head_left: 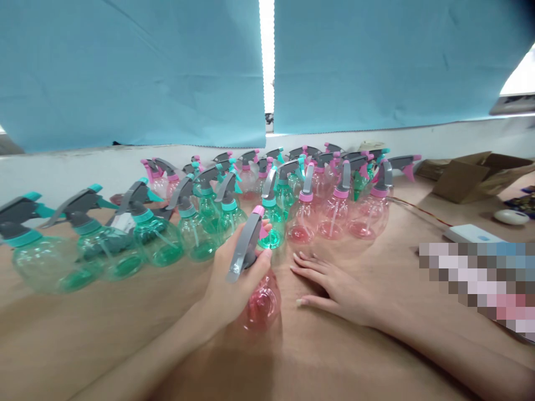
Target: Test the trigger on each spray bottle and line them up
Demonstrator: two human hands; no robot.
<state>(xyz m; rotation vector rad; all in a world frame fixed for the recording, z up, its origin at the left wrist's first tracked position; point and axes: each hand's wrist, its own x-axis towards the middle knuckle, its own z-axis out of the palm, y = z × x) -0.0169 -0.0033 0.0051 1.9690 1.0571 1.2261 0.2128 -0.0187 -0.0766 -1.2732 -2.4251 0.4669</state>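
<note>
Wrapped around the neck of a pink spray bottle [262, 303] is my left hand [234, 273]. The bottle has a grey trigger head with a pink nozzle tip, and its round clear body shows below my fingers. My right hand [330, 284] lies on the table to the right of it, palm down, fingers stretched out, holding nothing. Just beyond my hands stand a green spray bottle [271, 220] and a pink-collared spray bottle [301, 220]. A row of green spray bottles [159, 239] runs off to the left, their heads grey and teal.
More pink and green spray bottles [320, 181] crowd the back of the wooden table [137, 334]. At the right are an open cardboard box [457, 181], a white computer mouse [510, 217], a white box [474, 234] and a thin cable. Blue curtains [134, 72] hang behind.
</note>
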